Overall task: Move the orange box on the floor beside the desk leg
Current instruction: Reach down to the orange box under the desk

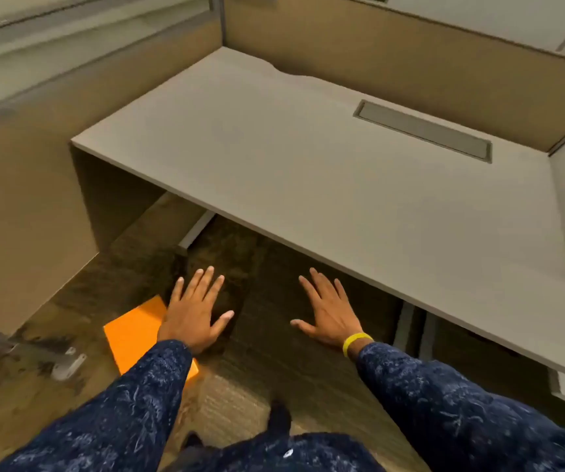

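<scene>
A flat orange box (134, 332) lies on the carpet floor at the lower left, partly hidden under my left forearm. My left hand (196, 310) hovers above it, fingers spread, holding nothing. Off to the right, my right hand (328, 313) is also spread and empty, with a yellow band on the wrist, in front of the desk's front edge. The grey desk (308, 158) fills the middle and right. Its white leg foot (196, 229) shows under the front edge, beyond my left hand.
A tan partition panel (19, 216) stands at the left, with a grey metal foot bracket (68, 362) on the floor near the box. A recessed cable tray (422, 129) sits in the desktop. Another desk leg (413, 330) shows under the right side.
</scene>
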The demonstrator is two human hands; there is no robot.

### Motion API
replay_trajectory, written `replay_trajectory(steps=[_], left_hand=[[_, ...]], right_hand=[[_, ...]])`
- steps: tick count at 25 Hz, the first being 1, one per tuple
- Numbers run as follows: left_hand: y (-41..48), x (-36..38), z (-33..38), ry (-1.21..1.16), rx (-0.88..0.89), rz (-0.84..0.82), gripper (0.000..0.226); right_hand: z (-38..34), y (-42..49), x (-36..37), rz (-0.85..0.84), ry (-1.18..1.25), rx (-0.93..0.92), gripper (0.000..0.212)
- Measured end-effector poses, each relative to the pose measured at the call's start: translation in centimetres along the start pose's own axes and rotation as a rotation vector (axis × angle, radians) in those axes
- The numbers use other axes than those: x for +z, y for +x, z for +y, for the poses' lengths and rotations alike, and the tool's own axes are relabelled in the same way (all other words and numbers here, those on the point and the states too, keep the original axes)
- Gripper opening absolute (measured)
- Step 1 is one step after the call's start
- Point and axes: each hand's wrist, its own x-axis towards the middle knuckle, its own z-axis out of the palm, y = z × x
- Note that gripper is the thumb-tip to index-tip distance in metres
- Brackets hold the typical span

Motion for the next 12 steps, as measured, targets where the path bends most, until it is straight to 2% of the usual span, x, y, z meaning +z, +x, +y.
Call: replay_trajectory(steps=[3, 7, 12], left_hand=[[-4.3, 2.6, -2.9, -0.022, -0.099, -0.058, 0.091], [-10.8, 6.0, -8.6, -0.065, -0.26, -0.084, 0.111], [-17.4, 8.5, -14.8, -0.101, -0.494, -0.165, 0.085]], right_hand=[[-2.6, -0.8, 2.3, -0.156, -0.002, -0.022, 0.097], [-6.6, -0.9, 4.4, -0.294, -0.053, -0.094, 0.098], [-13.5, 1.2, 5.4, -0.354, -0.059, -0.187, 0.095]])
